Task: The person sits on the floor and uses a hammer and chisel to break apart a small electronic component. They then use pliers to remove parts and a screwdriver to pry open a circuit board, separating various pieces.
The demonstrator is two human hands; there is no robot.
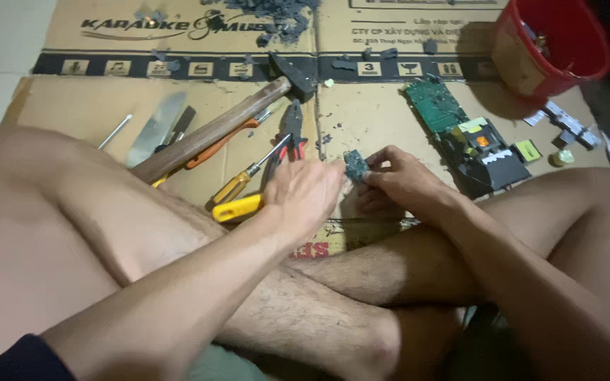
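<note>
Circuit-board fragment (355, 165) pinched between left hand (305, 194) and right hand (397, 180), above flattened cardboard (93, 106) floor covering.

Left hand (305, 194), right hand (397, 180) gripping small circuit piece (354, 165), hammer (227, 123) nearby

The person's arms and legs were bare; a dark navy sleeve edge (26, 358) appeared at the frame's lower left.

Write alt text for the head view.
Both hands, left hand and right hand, pinch a small grey-green circuit-board fragment above flattened brown cardboard. A wooden-handled hammer, yellow-handled screwdriver and red plastic bucket lie around.
</note>
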